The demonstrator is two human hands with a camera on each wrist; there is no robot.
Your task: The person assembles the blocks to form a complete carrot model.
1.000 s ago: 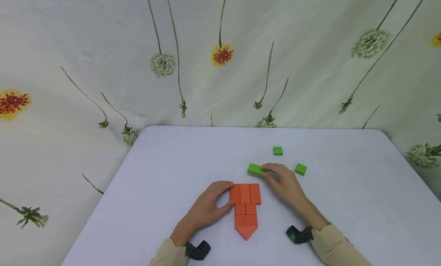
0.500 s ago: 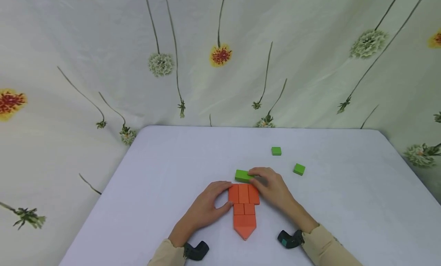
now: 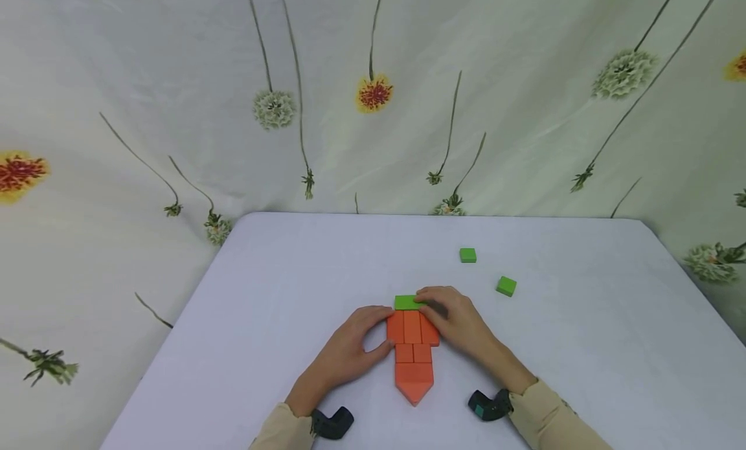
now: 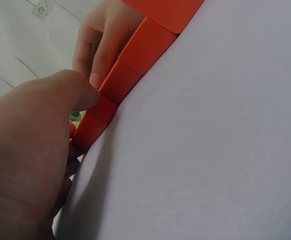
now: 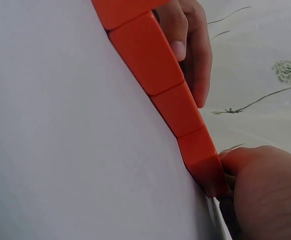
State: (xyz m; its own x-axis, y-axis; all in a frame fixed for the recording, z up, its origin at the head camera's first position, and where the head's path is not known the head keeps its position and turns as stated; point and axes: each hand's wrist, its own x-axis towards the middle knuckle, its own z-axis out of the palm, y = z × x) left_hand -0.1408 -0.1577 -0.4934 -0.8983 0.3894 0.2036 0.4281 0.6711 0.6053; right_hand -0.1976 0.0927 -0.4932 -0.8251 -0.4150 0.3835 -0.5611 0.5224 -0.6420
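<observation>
Orange blocks (image 3: 413,373) lie joined in an arrow-like shape, with a pointed end toward the person and a wider row of three at the far end. A green rectangular block (image 3: 406,302) lies along the far edge of that row. My right hand (image 3: 460,320) pinches the green block's right end between thumb and fingers, its thumb overlapping the right orange block in the head view. On the other side, my left hand (image 3: 352,346) grips the row's left block (image 3: 395,327), with thumb at its near corner and forefinger at its far corner. The green block's right end is hidden by fingers.
Two small green blocks, one farther back (image 3: 468,255) and one to the right (image 3: 506,286), lie beyond the right hand. They stand on a white-covered table (image 3: 291,262), with a flowered cloth (image 3: 524,113) hanging behind it.
My right hand has brought the green block leftward and nearer, turning it straight, until it lies against the far row of orange blocks. The left hand has stayed in place.
</observation>
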